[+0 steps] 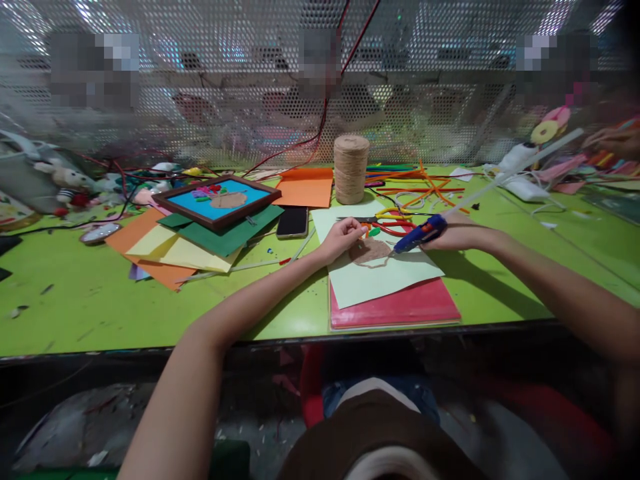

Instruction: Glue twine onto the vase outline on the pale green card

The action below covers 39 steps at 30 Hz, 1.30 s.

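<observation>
A blue glue gun (419, 235) is held in my right hand (453, 233), its nozzle pointing left at the edge of a brown oval piece (369, 251). That piece lies on a pale green sheet (400, 275), with a strand of twine curving along its lower side. My left hand (345, 239) rests at the upper left of the oval, fingers pinched together beside small orange and green bits; what they hold is too small to make out. Beneath the sheet is a red book (400, 307). Red-handled scissors (395, 228) lie just behind the hands.
Behind stands a twine spool (351, 170), beside orange paper (306, 187) and colored pipe cleaners (425, 183). A phone (293, 222) lies left of my left hand. Further left, a framed blue picture (215, 200) sits on stacked colored papers (175, 250). Perforated metal (240, 113) rises behind the table.
</observation>
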{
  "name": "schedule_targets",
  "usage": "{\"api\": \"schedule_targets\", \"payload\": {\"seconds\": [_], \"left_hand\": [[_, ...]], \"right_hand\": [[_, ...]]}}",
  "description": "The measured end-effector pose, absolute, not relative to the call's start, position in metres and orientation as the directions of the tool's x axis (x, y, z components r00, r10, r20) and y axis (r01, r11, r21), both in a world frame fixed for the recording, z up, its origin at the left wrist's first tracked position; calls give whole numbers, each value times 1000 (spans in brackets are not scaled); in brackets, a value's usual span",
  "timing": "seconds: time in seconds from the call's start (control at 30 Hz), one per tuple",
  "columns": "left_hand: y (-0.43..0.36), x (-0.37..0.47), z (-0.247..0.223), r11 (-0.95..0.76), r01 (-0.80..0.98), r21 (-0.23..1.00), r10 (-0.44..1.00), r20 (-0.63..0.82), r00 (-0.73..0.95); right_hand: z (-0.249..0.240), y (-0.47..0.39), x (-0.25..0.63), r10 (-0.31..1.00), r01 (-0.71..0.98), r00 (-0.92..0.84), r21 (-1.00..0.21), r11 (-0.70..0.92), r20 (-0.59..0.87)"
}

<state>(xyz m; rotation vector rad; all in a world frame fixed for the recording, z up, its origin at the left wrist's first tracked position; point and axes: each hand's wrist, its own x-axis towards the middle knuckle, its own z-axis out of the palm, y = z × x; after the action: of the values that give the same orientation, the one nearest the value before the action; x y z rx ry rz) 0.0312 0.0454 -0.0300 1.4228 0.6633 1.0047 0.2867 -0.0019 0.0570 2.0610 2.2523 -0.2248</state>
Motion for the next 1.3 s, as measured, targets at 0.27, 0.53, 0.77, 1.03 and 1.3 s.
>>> {"api": "schedule_targets", "payload": {"seconds": [0.27, 0.53, 0.77, 1.03, 1.3], "left_hand": [[43, 32, -26, -109, -171, 979, 868, 177, 464], [43, 32, -27, -110, -186, 976, 864, 186, 468], [45, 29, -30, -129, -189, 974, 858, 205, 470], [46, 27, -32, -79, -168, 983, 865, 151, 478], [45, 28, -28, -42, -234, 971, 890, 143, 433]], "right_hand": [[70, -3, 280, 968, 984, -167, 27, 175, -185], [64, 12, 330, 984, 984, -174, -50, 173, -22], [31, 27, 386, 960, 956, -281, -79, 281, 12], [12, 43, 414, 953, 955, -291, 38, 295, -79], [26, 51, 410, 959, 951, -230, 172, 258, -167]]}}
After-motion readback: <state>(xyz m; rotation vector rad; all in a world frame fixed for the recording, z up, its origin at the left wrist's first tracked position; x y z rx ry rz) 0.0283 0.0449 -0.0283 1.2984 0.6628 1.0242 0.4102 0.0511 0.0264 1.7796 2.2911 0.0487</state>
